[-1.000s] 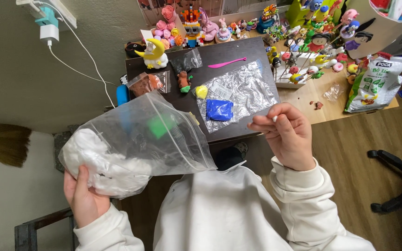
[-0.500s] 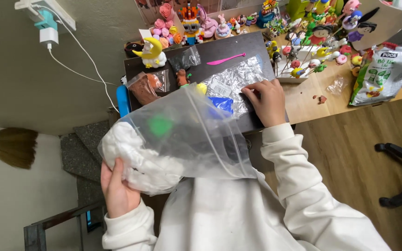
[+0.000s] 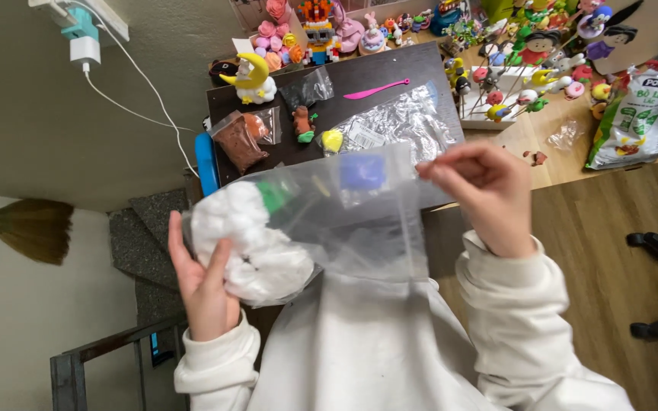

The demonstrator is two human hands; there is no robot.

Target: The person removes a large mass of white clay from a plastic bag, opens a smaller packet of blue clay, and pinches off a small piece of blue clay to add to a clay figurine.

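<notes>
Dark board (image 3: pixel 390 76) on a wooden desk (image 3: pixel 531 141) fills the upper centre of the frame, crowded with clay figures (image 3: pixel 496 84), a pink tool (image 3: pixel 378 90), small clay bags (image 3: pixel 241 137), a foil sheet (image 3: pixel 397 122) and a yellow ball (image 3: pixel 332 140). Snack bag (image 3: pixel 637 114) sits at upper right, broom (image 3: pixel 20 228) at left edge.

Your left hand (image 3: pixel 203 285), lower left, cups the closed end of a clear bag (image 3: pixel 344 221) from below, fingers curled around the white clay lump (image 3: pixel 241 240) inside. A green bit (image 3: pixel 274 195) sits near the lump; a blue piece (image 3: pixel 362 172) shows through the plastic, inside or behind it, can't tell.

Your right hand (image 3: pixel 481 194), centre right, pinches the bag's open edge, fingertips closed narrow on the plastic.

To do this well: keep the left palm under the lump so the weight doesn't sag, hold the rim taut with the pinch, keep the bag mouth level and above the board, away from the figures.
</notes>
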